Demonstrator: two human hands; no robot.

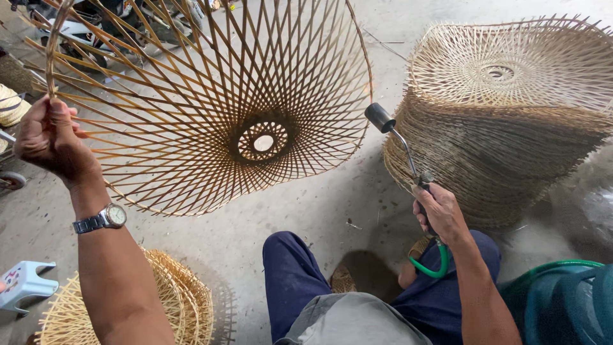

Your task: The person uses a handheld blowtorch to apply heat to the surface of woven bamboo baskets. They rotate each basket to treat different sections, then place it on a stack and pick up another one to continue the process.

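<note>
Basket frame [211, 102] hangs up-left of the torch [408, 160]; left hand [48, 137] grips its rim closed, right hand [440, 214] is clenched on the torch, nozzle aimed at the frame

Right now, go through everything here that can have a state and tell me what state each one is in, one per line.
Woven bamboo frame: held up off the floor, tilted.
Left hand: closed on the frame's rim.
Gas torch: nozzle close to the frame's edge; no flame visible.
Right hand: closed around the torch handle.
Green hose: attached below the torch.
Stack of woven frames: piled on the floor.
</note>
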